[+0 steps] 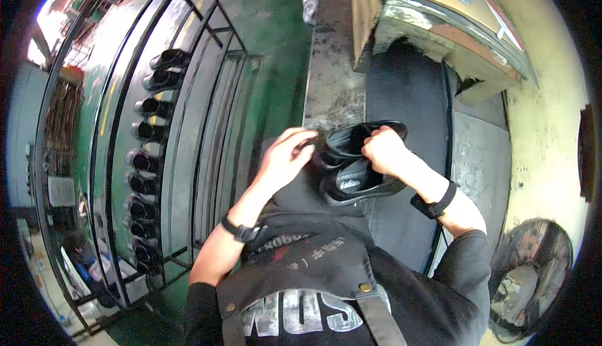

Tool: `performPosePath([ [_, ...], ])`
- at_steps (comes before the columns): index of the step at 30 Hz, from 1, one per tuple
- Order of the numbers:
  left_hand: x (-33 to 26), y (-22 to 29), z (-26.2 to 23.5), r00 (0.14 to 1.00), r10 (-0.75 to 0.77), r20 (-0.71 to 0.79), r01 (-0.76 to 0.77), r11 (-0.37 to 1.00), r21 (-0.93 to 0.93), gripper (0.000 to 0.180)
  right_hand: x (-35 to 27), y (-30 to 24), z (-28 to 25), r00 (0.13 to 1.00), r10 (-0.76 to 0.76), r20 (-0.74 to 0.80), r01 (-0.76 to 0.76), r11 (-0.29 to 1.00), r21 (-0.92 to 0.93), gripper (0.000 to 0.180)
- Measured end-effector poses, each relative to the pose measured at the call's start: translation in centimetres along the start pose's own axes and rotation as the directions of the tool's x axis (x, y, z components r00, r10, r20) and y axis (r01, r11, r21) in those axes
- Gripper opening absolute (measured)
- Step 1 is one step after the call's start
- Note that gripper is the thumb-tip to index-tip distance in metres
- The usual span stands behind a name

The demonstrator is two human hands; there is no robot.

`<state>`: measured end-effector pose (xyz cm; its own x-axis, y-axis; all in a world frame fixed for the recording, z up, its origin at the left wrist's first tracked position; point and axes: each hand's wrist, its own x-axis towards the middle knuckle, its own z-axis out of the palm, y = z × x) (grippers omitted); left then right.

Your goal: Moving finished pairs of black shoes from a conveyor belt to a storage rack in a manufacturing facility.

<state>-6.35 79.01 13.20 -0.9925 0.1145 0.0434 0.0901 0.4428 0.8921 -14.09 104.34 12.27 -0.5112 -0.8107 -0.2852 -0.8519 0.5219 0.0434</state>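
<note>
A pair of black shoes is in front of me, side by side, heels toward my left and toes toward my right. My right hand (384,150) is closed on the upper edge of the far black shoe (342,151); its fingertips are hidden at the opening. The near black shoe (360,186) sits just below that wrist, its grey insole showing. Left of the heels, my left hand (288,156) is raised with curved fingers and a gap between thumb and fingertips. It appears apart from the shoes, and nothing can be made out in it.
A black belt-like surface (407,95) runs beyond the shoes, beside a worn grey ledge (335,82). To my left stands a metal rack (188,89) with a row of several black shoes (147,158). A worn yellowish housing (451,38) covers the far right. A round dark opening (533,277) is at the lower right.
</note>
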Motion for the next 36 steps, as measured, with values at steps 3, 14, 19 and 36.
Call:
performPosePath([
  [3, -0.1, -0.3, 0.3, 0.993, -0.064, 0.099, 0.042, 0.976, 0.214, 0.043, 1.8, -4.3, -2.1, 0.99, -0.139, 0.011, 0.138, 0.988, 0.073, 0.011],
  [14, -10.0, -6.4, -5.3, 0.874, -0.438, 0.213, 0.486, 0.759, -0.434, 0.049, 6.6, -11.3, -6.0, 0.913, -0.361, 0.189, 0.348, 0.932, 0.095, 0.009],
  [19, -10.9, -6.4, -5.8, 0.877, -0.463, 0.133, 0.463, 0.737, -0.492, 0.048, 7.1, -12.3, -6.4, 0.898, -0.383, 0.217, 0.38, 0.923, 0.057, 0.007],
  [36, -10.4, -7.0, -4.7, 0.882, -0.472, 0.016, 0.381, 0.692, -0.613, 0.051, 5.9, -12.1, -7.1, 0.901, -0.433, -0.04, 0.43, 0.9, -0.068, 0.005],
])
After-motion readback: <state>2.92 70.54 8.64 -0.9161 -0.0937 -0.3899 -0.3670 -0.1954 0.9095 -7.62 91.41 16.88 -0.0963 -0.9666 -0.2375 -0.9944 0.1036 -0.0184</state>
